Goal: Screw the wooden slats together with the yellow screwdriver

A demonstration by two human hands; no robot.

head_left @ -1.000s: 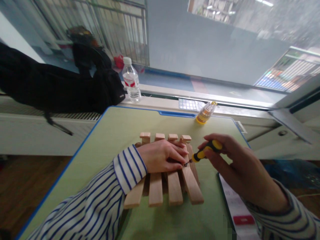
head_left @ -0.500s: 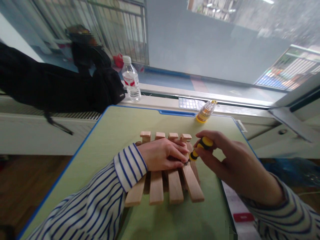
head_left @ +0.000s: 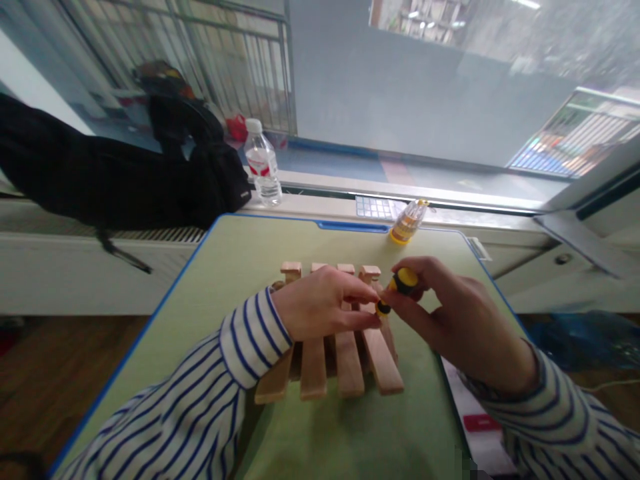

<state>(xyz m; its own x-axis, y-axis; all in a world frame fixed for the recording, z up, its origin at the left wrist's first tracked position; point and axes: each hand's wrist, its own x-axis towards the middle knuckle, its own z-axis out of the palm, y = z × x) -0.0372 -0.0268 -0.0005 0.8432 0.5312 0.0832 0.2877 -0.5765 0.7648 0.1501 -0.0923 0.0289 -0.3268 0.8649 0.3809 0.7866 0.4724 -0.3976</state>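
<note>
My right hand (head_left: 450,310) grips a yellow-and-black screwdriver (head_left: 404,281) by its handle, thumb and fingers wrapped round it. The tool tilts down toward the rightmost slat of a wooden slatted piece (head_left: 350,370); its tip is hidden. Across the slats reaches my left hand (head_left: 320,303), its thumb and index finger closing on the lower end of the screwdriver. Any screw under the tip is hidden too. The piece has several pale slats with small blocks at their far ends, and it rests on the light green tabletop (head_left: 235,260).
A clear, yellow-based container (head_left: 409,222) stands at the table's far edge. On the sill are a water bottle (head_left: 263,163) and a black bag (head_left: 150,173). Papers with a red item (head_left: 481,423) lie at lower right, below the tabletop. A window is ahead.
My left fingers have lifted from the slat and spread to come around the screwdriver's lower end. The screwdriver has shifted slightly left and stands more upright in my right hand.
</note>
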